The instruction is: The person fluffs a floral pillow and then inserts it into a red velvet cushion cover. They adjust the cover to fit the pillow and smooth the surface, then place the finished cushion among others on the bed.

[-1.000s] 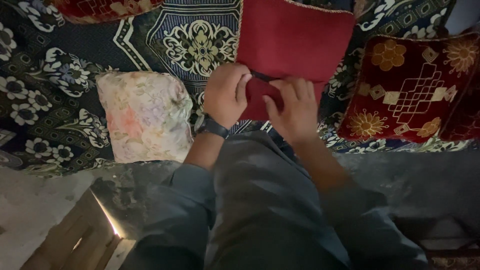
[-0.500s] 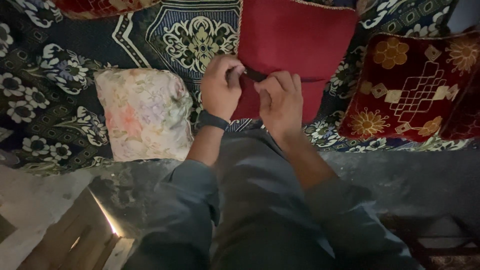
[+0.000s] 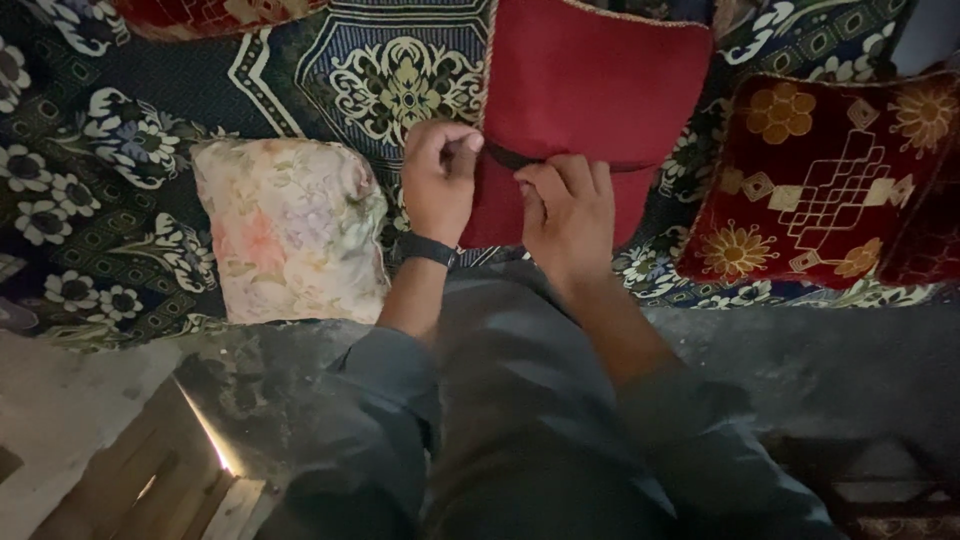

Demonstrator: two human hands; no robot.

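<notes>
A plain red cushion (image 3: pixel 590 90) with a gold cord edge lies on a dark patterned rug (image 3: pixel 150 130). Both my hands work at its near end, where a dark slit runs across the cover. My left hand (image 3: pixel 440 180), with a black wrist band, pinches the red fabric at the left end of the slit. My right hand (image 3: pixel 568 215) grips the cover flap just right of it, fingers curled over the edge. My grey sleeves and lap fill the lower middle.
A pale floral cushion (image 3: pixel 290 225) lies left of my hands. A red cushion with gold embroidery (image 3: pixel 820 185) lies to the right. Another red cushion (image 3: pixel 210 15) shows at the top edge. A wooden crate (image 3: pixel 140 480) stands on the bare floor, lower left.
My left hand has slid up along the red cover and closed its fingers on the fabric. My right hand has shifted slightly up with it. The view has moved a little closer.
</notes>
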